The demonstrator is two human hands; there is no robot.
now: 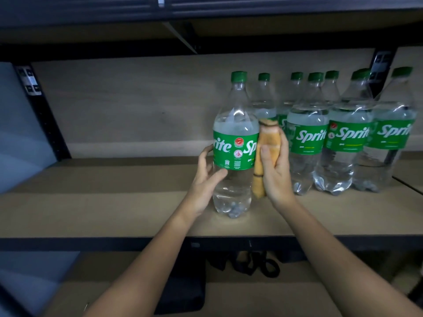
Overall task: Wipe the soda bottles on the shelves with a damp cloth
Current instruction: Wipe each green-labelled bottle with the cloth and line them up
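- Near the shelf (114,209) front edge, my left hand (206,177) cups the Sprite bottle (233,143), fingers loosely curved.
- My right hand (274,170) grips the folded cloth (267,143) against its side.
- Best to steady the bottle, then wipe downwards.

Wooden shelf board (114,202) with dark metal front rail (91,243). Pale wood back panel (126,99) behind. Black perforated uprights at rear left (43,115) and rear right (382,65). Underside of upper shelf (206,10) overhead, with diagonal bracket (180,35). On lower shelf (251,294): black looped straps (254,264), and a dark flat object (183,294), unidentifiable.
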